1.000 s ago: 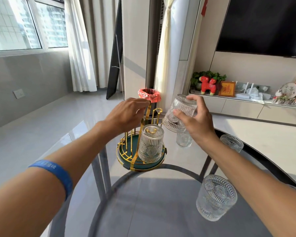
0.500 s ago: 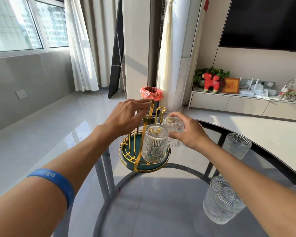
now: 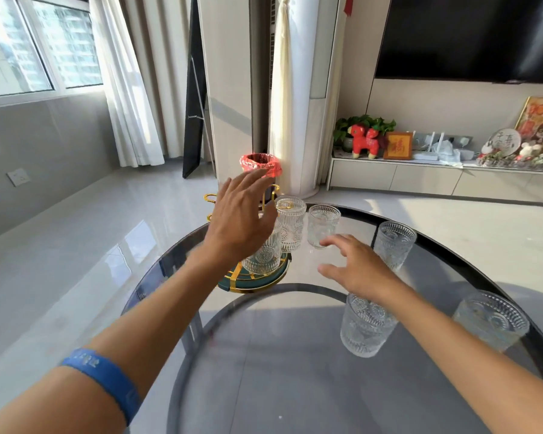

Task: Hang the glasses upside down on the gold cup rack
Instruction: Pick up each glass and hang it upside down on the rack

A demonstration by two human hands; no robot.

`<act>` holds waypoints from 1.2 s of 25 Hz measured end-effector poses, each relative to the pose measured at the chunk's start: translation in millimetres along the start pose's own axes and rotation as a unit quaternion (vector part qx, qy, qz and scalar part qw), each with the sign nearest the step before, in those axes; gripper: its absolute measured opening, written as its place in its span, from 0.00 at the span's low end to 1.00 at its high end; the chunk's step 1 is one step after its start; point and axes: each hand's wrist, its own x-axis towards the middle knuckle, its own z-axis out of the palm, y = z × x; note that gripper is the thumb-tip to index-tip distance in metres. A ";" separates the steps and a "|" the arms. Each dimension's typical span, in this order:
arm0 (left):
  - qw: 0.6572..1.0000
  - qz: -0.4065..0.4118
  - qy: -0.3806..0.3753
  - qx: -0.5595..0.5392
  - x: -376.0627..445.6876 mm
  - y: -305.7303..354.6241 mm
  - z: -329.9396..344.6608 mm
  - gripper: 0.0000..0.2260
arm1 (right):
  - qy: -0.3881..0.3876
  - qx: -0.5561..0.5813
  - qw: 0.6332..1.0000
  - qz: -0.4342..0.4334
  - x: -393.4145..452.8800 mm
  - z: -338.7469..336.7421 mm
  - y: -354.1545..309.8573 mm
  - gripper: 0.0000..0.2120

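The gold cup rack (image 3: pixel 251 277) with a green base stands on the round glass table (image 3: pixel 295 371). Two ribbed glasses hang upside down on it: one at the front (image 3: pixel 262 258), partly behind my wrist, and one at the right (image 3: pixel 290 225). My left hand (image 3: pixel 242 214) hovers open over the rack, touching nothing. My right hand (image 3: pixel 355 266) is open, low over the table, just right of the rack. Upright glasses stand near it: one beyond the fingertips (image 3: pixel 322 225), one at the far right (image 3: pixel 392 244), one under my forearm (image 3: pixel 362 327), one at the right edge (image 3: pixel 489 321).
A bin with a red bag (image 3: pixel 259 164) stands on the floor beyond the table. A low cabinet (image 3: pixel 420 180) with ornaments runs along the right wall under a dark screen. The table's curved edge runs close behind the rack.
My right hand let go of the glass, which now hangs on the rack's right side, and drew back. My left hand released the rack's top and opened above it.
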 end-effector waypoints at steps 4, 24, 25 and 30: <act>0.998 -0.001 -0.025 -0.060 -62.5 39.7 22.5 0.20 | -0.145 -0.120 0.981 0.051 -60.7 -19.2 21.0 0.34; 0.741 -0.328 0.080 -0.580 -116.0 39.0 -15.9 0.26 | -0.004 0.364 0.931 -0.026 -85.7 10.6 -65.7 0.25; 0.764 -0.302 0.115 -0.558 -108.9 28.0 -24.6 0.28 | 0.004 0.351 0.936 -0.034 -81.2 11.2 -68.6 0.23; 0.848 -0.209 0.187 -0.449 -62.0 -25.3 -61.4 0.33 | 0.071 0.174 0.977 -0.097 -30.5 4.3 -96.1 0.15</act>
